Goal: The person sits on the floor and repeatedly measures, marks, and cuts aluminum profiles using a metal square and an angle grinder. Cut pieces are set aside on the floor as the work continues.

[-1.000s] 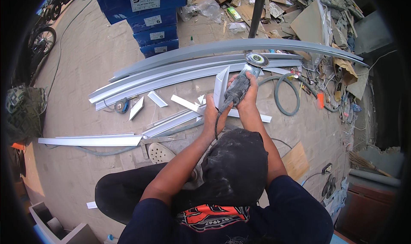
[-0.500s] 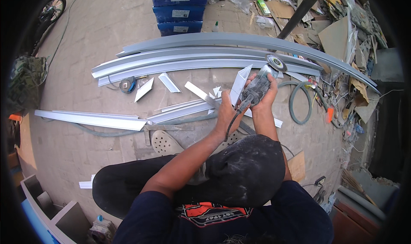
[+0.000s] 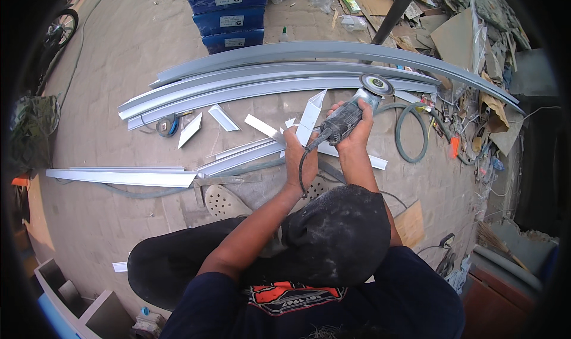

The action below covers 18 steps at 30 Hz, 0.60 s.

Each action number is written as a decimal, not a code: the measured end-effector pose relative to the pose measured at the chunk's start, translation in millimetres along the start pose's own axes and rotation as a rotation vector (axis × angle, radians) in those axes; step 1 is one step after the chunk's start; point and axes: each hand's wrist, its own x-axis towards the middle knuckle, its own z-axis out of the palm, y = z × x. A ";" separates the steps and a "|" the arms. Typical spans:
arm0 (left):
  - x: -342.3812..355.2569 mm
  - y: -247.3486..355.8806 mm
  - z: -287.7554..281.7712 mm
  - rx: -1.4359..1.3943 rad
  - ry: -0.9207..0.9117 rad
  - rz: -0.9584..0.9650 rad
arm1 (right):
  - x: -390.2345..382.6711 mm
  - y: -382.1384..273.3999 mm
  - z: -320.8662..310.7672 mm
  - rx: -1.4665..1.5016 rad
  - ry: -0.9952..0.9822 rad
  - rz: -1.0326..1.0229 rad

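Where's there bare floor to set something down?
Bare paving lies left, between the camouflage bundle and tape measure; another patch lies between the hose coil and wooden board. Around the left hand it's crowded: white offcuts and trim strips.

- Left hand (image 3: 294, 158): fingers closed in a grip, thumb side up; it sits lower and nearer the body than the other
- Right hand (image 3: 358, 134): curled in a grip, thumb along one side, fingers showing on the other
- Left forearm (image 3: 256, 224): bare, slanting up and rightward from the elbow
- Right forearm (image 3: 360, 171): bare, leaning leftward toward the hand; partly hidden by the raised knee (image 3: 342, 235)
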 end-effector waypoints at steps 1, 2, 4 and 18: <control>1.7 -5.1 0.2 -0.015 0.023 -0.046 | -1.0 -3.7 -3.4 -0.056 0.021 -0.035; 6.2 -12.6 -2.9 -0.015 0.045 -0.176 | -2.6 -7.7 -8.2 -0.110 0.026 -0.060; 24.0 -31.3 -12.9 -0.085 0.060 -0.253 | -4.2 -16.1 -18.6 -0.224 0.083 -0.149; 66.6 -117.9 -62.7 0.530 -0.170 -0.205 | -19.2 6.4 -81.8 -1.698 -0.140 -0.187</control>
